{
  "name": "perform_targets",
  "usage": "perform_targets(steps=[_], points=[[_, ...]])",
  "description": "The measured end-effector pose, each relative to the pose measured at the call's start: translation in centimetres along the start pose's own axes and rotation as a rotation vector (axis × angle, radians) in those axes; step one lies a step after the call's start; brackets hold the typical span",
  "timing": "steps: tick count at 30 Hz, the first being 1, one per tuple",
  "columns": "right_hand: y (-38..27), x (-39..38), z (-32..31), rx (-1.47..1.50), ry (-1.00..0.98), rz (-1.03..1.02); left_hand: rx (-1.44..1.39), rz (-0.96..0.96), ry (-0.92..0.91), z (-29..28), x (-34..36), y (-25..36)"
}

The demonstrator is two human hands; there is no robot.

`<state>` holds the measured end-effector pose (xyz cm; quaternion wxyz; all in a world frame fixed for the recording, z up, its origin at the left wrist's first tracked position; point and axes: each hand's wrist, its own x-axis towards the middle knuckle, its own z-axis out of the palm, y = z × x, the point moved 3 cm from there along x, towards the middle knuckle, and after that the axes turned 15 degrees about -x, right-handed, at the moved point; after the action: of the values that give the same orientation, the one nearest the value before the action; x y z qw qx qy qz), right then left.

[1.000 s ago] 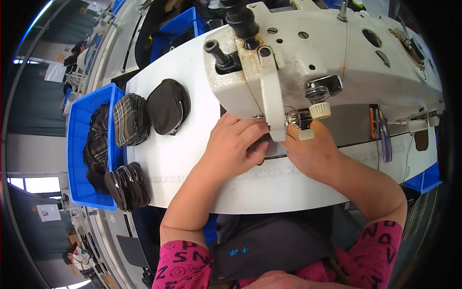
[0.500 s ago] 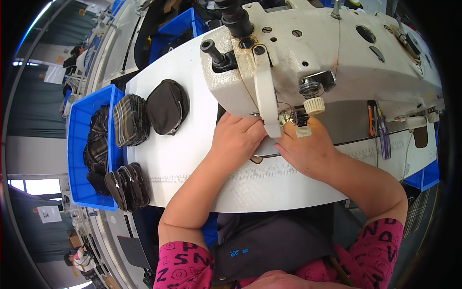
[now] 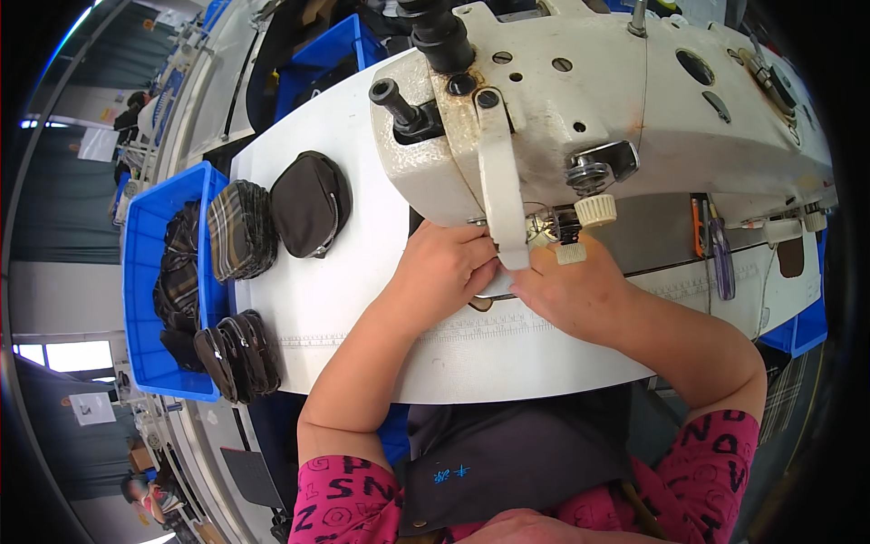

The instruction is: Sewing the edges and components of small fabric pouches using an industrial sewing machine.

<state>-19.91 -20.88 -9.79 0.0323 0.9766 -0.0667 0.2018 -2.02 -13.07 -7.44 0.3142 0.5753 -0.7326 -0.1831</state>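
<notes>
Head view. Compared with one second earlier, the left hand (image 3: pixel 442 267) has its thumb drawn in against its fingers, which suggests closer guiding near the stitching point. Its fingers are bent and close together; the right hand (image 3: pixel 571 286) is likewise curled, partly behind fittings of the sewing machine (image 3: pixel 562 109). Whether either grips anything cannot be told; the workpiece presumably lies beneath them, hidden. The machine is glossy, cream-painted metal, with rusty staining near its upper left. On the smooth white table (image 3: pixel 471 372) lie a rounded dark pouch (image 3: pixel 308 204) of matte cloth, a plaid stack (image 3: pixel 241 227), and dark zippered pouches (image 3: pixel 237 358) beside a blue plastic bin (image 3: pixel 143 308).
</notes>
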Motion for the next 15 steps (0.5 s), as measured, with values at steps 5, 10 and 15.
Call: perform_targets(steps=[5, 10, 15], points=[[-0.22, 0.30, 0.01, -0.015, -0.005, -0.007, -0.103, 0.024, 0.001, -0.08, -0.10, -0.74], [-0.30, 0.11, 0.47, -0.011, -0.055, 0.009, -0.094, -0.012, 0.004, -0.28, -0.06, -0.53], [-0.28, 0.21, 0.30, -0.012, -0.036, 0.015, -0.096, -0.073, 0.004, 0.10, -0.29, -0.76]])
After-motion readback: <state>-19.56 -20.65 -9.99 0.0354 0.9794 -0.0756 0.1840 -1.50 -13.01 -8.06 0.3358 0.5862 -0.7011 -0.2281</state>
